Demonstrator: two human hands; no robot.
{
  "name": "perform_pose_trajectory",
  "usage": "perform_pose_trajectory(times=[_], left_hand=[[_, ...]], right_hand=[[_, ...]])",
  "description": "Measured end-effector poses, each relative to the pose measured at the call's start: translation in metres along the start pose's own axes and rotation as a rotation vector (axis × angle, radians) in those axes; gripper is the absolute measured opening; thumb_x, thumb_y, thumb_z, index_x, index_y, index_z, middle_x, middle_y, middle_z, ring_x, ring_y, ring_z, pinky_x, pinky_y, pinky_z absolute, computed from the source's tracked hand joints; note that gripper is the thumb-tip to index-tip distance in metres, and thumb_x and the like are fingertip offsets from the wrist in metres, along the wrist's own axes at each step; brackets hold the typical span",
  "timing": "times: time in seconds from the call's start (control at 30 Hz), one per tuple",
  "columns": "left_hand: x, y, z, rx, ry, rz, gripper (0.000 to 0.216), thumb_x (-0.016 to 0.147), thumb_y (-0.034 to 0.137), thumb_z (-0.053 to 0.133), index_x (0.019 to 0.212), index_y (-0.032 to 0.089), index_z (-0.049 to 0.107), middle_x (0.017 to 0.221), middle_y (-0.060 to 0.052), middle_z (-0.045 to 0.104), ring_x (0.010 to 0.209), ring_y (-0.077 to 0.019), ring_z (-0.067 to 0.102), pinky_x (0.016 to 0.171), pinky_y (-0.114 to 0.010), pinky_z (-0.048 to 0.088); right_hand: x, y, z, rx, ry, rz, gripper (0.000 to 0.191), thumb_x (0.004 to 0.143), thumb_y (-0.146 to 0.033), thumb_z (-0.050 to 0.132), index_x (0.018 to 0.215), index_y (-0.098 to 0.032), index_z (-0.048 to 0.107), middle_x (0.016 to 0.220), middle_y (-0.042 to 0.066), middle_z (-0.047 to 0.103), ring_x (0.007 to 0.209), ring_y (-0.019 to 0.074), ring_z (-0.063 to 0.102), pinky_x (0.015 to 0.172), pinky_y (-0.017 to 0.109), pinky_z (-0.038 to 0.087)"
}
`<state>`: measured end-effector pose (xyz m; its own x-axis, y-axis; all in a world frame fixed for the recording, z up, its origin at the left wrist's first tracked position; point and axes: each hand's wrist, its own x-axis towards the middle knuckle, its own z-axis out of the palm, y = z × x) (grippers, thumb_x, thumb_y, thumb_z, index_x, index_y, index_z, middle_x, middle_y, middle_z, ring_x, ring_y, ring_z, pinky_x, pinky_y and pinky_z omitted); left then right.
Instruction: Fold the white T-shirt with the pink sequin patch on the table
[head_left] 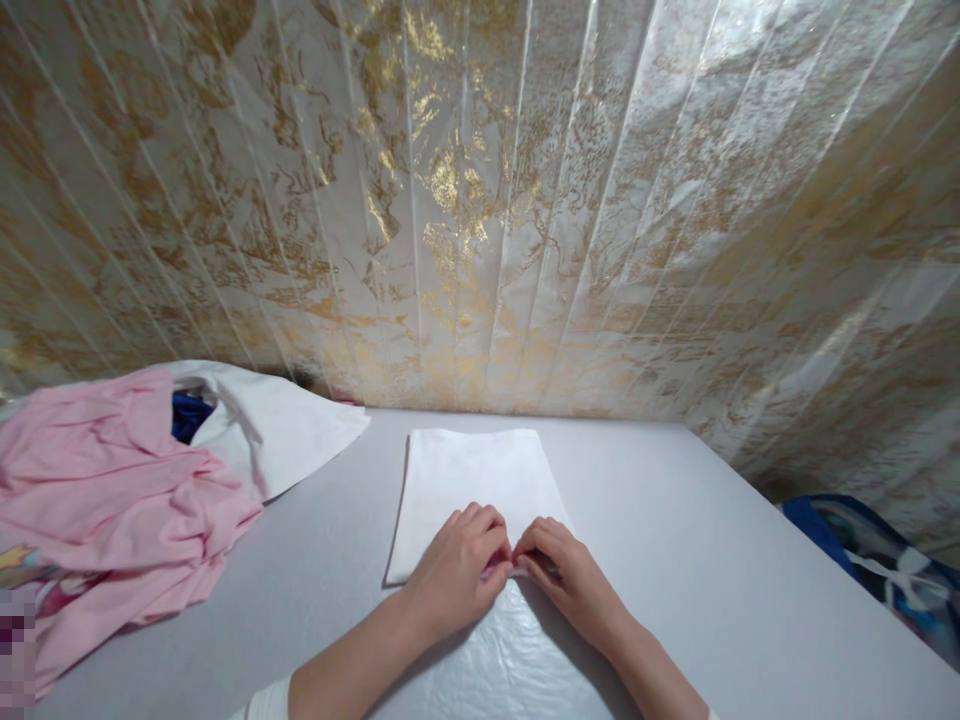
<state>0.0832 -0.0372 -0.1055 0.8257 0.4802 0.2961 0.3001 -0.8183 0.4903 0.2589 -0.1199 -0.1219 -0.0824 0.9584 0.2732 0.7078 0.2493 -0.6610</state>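
Note:
A folded white cloth (469, 480) lies flat in the middle of a pale grey table (675, 560). Both my hands rest on its near edge, fingertips meeting. My left hand (457, 575) has its fingers curled and pinched on the cloth's edge. My right hand (562, 575) is curled the same way, pinching the same edge beside it. Below my wrists lies a crinkled clear plastic sheet or bag (510, 660), which the cloth's near end seems to meet; I cannot tell whether the cloth is inside it.
A heap of clothes sits at the left: a pink garment (112, 490), a white one (277, 430) and a bit of blue fabric (187, 415). A gold-and-white patterned wall (480, 200) rises behind the table. A blue bag (877, 570) lies off the table's right edge.

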Motion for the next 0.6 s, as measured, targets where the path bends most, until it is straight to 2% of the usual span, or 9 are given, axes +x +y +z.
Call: perform_pose_trajectory(times=[0.17,0.33,0.6], left_hand=[[0.000,0.006,-0.001,0.080,-0.025,-0.019,0.013,0.079,0.016,0.066,0.084,0.021,0.055,0.095,0.000,0.055,0.092,-0.0208,0.049,0.078,-0.033,0.038],[0.002,0.011,0.002,0.145,-0.031,-0.059,0.009,0.085,0.023,0.065,0.084,0.022,0.055,0.096,-0.002,0.054,0.094,-0.0222,0.048,0.077,-0.033,0.038],[0.009,0.012,0.011,0.121,-0.023,-0.041,0.008,0.088,0.018,0.064,0.085,0.021,0.057,0.095,-0.001,0.055,0.095,-0.0217,0.048,0.079,-0.034,0.039]], right_hand=[[-0.004,-0.007,-0.015,0.077,-0.051,-0.024,0.012,0.092,-0.014,0.051,0.087,-0.023,0.058,0.091,0.002,0.057,0.090,0.0183,0.052,0.083,0.033,0.042],[-0.006,-0.010,-0.024,-0.008,-0.088,-0.042,0.023,0.079,-0.006,0.060,0.093,-0.024,0.055,0.099,0.002,0.055,0.097,0.0202,0.050,0.093,0.038,0.040],[-0.007,-0.009,-0.021,-0.082,-0.060,-0.071,0.015,0.083,-0.011,0.059,0.087,-0.023,0.053,0.099,0.004,0.055,0.094,0.0210,0.050,0.086,0.039,0.044]])
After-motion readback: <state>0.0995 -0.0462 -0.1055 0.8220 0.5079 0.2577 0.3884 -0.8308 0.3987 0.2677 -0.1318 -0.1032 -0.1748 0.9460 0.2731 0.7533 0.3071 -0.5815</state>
